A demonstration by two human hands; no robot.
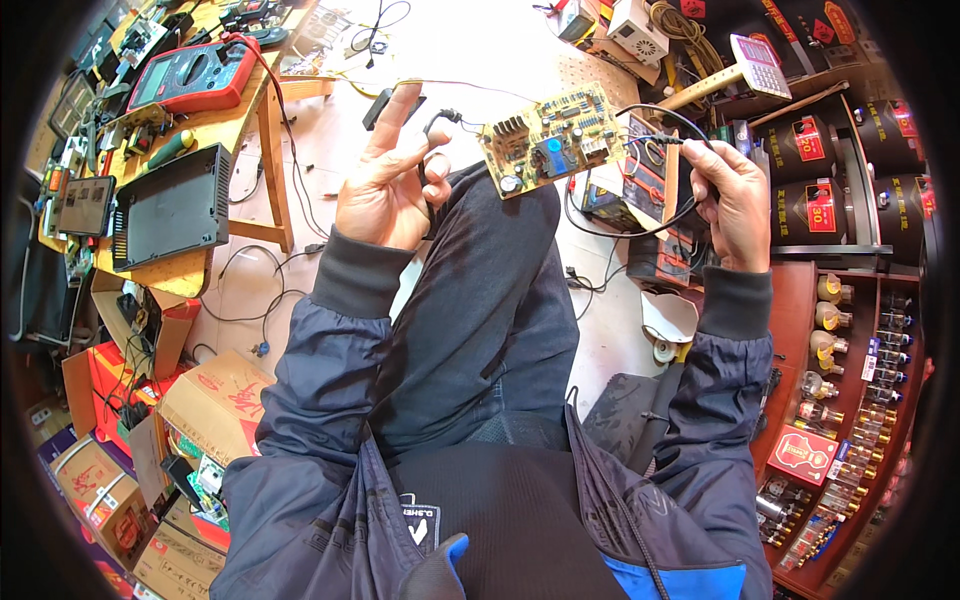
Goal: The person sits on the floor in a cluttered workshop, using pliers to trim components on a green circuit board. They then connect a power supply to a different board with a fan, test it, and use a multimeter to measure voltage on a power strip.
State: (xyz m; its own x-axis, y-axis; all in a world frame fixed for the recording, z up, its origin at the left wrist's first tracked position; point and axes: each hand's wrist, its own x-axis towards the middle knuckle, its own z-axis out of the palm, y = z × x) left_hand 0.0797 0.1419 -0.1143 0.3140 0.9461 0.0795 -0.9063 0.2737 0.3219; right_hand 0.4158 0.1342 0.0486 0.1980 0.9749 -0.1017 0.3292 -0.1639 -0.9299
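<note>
A yellowish circuit board [585,128] with a blue part and several black components is in front of me, over my raised knee. Its black cables run off both sides toward my hands. My left hand [385,190] has thumb and curled fingers closed around the left black cable [440,120], with one finger stretched upward. To the right of the board, my right hand [733,195] pinches the right black cable [655,137] between thumb and fingers. That cable also loops below the board. I cannot tell whether the board touches my knee.
At the left, a wooden bench [180,278] bears a red multimeter [192,75] and an empty black casing [172,207]. Cardboard boxes [215,395] stand below it. Cords [265,280] lie on the floor. A cabinet of glass tubes [828,385] stands at the right.
</note>
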